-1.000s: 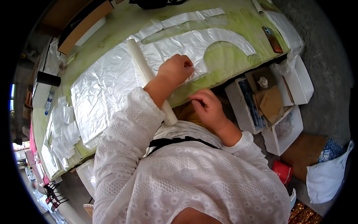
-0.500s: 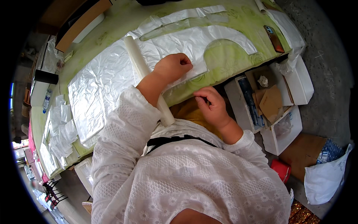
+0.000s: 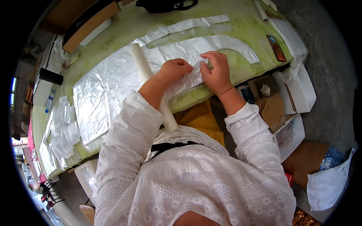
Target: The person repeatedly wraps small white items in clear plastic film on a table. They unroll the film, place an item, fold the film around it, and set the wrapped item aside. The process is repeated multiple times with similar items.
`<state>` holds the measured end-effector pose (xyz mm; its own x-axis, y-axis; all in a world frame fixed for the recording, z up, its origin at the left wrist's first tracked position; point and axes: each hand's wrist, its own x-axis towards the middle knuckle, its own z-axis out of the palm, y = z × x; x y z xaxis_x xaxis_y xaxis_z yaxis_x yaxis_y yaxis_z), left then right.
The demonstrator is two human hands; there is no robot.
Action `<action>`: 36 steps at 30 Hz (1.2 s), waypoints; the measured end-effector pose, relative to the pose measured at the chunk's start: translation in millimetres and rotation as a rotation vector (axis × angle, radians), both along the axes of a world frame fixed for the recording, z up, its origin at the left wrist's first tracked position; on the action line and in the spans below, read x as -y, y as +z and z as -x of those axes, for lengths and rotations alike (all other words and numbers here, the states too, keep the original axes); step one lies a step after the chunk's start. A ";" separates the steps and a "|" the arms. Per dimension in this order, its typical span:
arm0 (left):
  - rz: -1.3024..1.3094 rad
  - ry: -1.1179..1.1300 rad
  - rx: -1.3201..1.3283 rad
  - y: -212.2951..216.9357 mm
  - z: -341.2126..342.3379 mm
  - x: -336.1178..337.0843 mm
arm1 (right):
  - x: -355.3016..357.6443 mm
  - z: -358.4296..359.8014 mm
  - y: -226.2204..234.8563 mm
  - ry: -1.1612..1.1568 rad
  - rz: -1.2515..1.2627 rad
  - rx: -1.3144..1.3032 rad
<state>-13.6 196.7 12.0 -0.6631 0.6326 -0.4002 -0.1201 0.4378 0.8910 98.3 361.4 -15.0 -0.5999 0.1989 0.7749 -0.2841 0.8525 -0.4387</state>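
A stack of thin, whitish clear plastic bags (image 3: 100, 96) lies flat and wrinkled on the table, with a curved cut-out toward its right end. My left hand (image 3: 174, 71) is closed, its fingertips pinching the near edge of the top plastic, which rises a little between my hands. Just right of that edge is my right hand (image 3: 218, 73), thumb and forefinger apart, with nothing seen between them. Under my left forearm, a pale tube-like roll (image 3: 141, 62) lies across the bags, its near end against my waist.
A green patterned cover (image 3: 124, 32) is on the table. Loose small plastic pieces (image 3: 62, 130) lie at the left, a phone (image 3: 276, 48) at the far right. Below the right edge stand white boxes (image 3: 301, 90) with cardboard scraps. A black bag (image 3: 162, 5) rests at the back.
My right hand has moved up and forward from over my lap to the bags' edge, beside my left hand. The plastic there is now lifted between them. The view has shifted slightly.
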 end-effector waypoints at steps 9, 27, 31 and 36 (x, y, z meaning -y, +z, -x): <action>0.087 -0.059 -0.181 -4.2 -5.0 -0.9 | 13.9 -8.3 -4.1 0.120 0.381 0.170; -0.384 0.569 0.473 -3.2 4.3 3.6 | 30.5 -34.0 15.4 -0.046 0.149 0.018; -0.439 0.527 0.438 -8.9 3.6 11.7 | 39.0 -8.3 21.4 0.170 0.331 0.318; -0.342 0.431 0.309 11.4 -8.4 5.1 | -7.1 54.2 -14.1 -0.263 -0.129 0.214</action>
